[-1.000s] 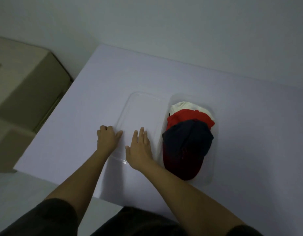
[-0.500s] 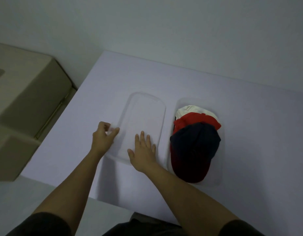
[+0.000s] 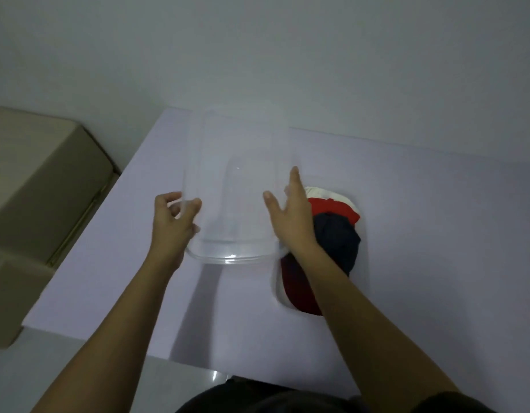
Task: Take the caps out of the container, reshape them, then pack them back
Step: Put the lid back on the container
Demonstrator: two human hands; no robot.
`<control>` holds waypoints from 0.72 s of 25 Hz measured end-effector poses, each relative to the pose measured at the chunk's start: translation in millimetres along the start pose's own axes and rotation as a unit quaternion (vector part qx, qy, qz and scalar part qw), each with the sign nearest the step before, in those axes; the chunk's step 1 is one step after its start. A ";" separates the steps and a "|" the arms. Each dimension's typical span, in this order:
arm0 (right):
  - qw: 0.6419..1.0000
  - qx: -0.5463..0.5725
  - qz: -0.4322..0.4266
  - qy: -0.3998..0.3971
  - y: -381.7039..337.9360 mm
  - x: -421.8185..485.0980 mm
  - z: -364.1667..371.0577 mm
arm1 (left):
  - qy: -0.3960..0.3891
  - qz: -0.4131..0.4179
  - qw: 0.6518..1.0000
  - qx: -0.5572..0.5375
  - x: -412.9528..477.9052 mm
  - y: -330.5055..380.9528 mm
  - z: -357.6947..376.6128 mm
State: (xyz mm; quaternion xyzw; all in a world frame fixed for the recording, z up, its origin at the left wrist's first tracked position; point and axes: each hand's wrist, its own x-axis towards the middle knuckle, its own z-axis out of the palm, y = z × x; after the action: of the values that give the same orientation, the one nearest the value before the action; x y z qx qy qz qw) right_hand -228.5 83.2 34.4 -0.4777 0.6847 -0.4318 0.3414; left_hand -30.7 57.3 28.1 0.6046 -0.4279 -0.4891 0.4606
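Our left hand (image 3: 172, 225) pinches the left rim of the lifted clear plastic cover (image 3: 236, 186). Our right hand (image 3: 290, 213), fingers straight and thumb spread, presses its right wall. The stacked white, red and navy caps (image 3: 336, 234) lie in the clear container tray (image 3: 280, 290), none taken out yet.

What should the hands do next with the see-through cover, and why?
Probably carry the clear cover right and lower it over the caps. The left hand grips its edge, the right hand presses its other side, and the three caps already lie stacked in the tray beside it.
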 end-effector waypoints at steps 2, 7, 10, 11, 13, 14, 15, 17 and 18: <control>1.000 0.006 0.018 0.011 20.1 -16.9 -43.2 | -0.068 -0.011 0.997 0.034 -17.8 2.0 31.8; 0.994 -0.028 0.069 0.084 73.7 -87.0 -101.7 | -0.187 0.041 0.973 0.130 -50.2 -12.9 105.7; 0.987 -0.053 0.112 0.103 103.0 -103.7 -106.1 | -0.236 0.099 0.937 0.239 -60.6 -35.7 130.8; 0.986 -0.056 0.118 0.103 109.1 -104.4 -105.0 | -0.241 0.100 0.929 0.260 -61.6 -42.7 133.9; 0.987 -0.061 0.113 0.100 116.8 -100.1 -103.8 | -0.242 0.097 0.923 0.282 -59.6 -52.1 138.9; 0.987 -0.064 0.108 0.096 119.1 -95.5 -102.8 | -0.240 0.094 0.922 0.289 -56.8 -53.7 141.2; 0.988 -0.069 0.106 0.090 120.4 -90.8 -102.3 | -0.238 0.093 0.920 0.298 -54.0 -54.6 143.4; 0.987 -0.079 0.117 0.077 122.8 -82.4 -101.3 | -0.235 0.089 0.914 0.319 -48.9 -54.3 147.3; 0.986 -0.081 0.127 0.073 124.4 -79.6 -101.2 | -0.234 0.087 0.911 0.328 -47.3 -54.4 149.3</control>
State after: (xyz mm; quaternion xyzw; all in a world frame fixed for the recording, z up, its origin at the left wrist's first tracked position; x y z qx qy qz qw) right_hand -337.6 206.8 -35.5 -0.3805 0.7955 -0.3614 0.3029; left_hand -181.6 93.8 -30.2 0.5506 -0.7104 -0.4068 0.1634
